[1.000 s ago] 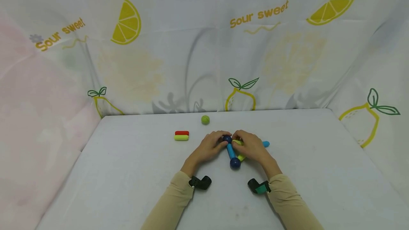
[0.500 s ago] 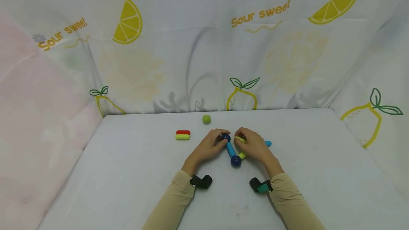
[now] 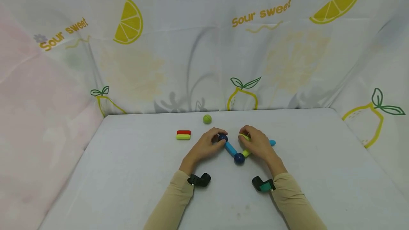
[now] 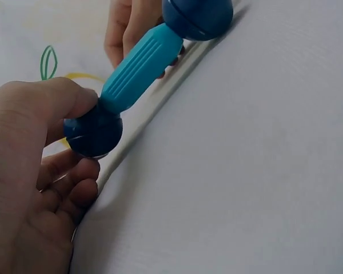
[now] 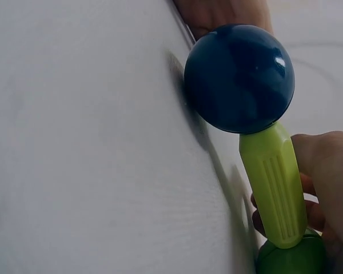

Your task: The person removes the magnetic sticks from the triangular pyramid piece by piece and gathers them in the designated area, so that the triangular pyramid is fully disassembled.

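In the head view, my left hand (image 3: 208,144) grips a dark blue ball (image 4: 94,134) between thumb and fingers. A light blue rod (image 3: 230,149) joins it to a second dark blue ball (image 3: 239,158). From that ball a yellow-green rod (image 5: 273,185) runs to a green ball (image 5: 291,256), which is partly hidden. My right hand (image 3: 258,144) pinches another yellow-green piece (image 3: 245,137), apparently a rod, mostly covered by the fingers. The end of a light blue rod (image 3: 272,142) sticks out beyond the right hand. The pieces form an open V.
On the white table (image 3: 143,173), a red rod (image 3: 183,132) and a yellow-green rod (image 3: 183,137) lie side by side at left. A loose green ball (image 3: 207,119) sits near the back edge. A printed cloth (image 3: 191,45) hangs behind.
My hands have moved apart, the right one to the right and the left one slightly left. The V between the two rods has widened. Both hands keep their hold.
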A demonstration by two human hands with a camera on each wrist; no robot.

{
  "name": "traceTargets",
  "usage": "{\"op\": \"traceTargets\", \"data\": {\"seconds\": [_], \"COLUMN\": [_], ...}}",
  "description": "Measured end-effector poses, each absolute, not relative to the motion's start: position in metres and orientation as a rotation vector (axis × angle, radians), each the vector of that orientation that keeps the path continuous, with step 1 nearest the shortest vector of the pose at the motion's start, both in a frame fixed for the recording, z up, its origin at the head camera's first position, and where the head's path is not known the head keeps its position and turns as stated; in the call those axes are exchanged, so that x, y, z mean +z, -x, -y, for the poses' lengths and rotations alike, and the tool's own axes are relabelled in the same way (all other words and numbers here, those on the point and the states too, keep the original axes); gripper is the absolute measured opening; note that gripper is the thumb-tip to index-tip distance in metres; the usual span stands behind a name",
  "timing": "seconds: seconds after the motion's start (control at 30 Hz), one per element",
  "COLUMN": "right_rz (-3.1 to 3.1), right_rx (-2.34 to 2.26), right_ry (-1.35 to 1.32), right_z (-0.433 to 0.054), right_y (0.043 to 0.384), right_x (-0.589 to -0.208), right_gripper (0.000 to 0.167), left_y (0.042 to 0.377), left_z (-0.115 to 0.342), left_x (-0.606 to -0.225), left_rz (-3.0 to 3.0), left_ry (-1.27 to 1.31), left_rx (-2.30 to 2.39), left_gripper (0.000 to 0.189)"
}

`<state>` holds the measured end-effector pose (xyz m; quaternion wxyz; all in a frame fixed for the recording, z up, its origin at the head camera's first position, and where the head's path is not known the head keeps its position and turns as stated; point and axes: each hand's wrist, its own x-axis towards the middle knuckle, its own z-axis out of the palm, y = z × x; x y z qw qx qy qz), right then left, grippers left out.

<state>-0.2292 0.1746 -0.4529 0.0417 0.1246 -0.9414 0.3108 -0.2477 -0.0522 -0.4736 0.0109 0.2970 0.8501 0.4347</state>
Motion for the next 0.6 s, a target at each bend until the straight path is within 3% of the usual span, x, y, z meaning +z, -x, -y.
{"op": "traceTargets", "data": {"seconds": [0.6], "right_rz": [2.749], "right_rx": [0.940], "right_ry": [-0.492], "right_z": [-0.171], "right_y": [0.226], "right_x": [-0.443], "right_gripper": [0.013], "left_y": [0.245], "left_z": [0.060], "left_x": [-0.469], "left_rz": [-2.650], "left_ry": [-0.868], "left_rx": [1.266], "left_gripper": [0.030]}}
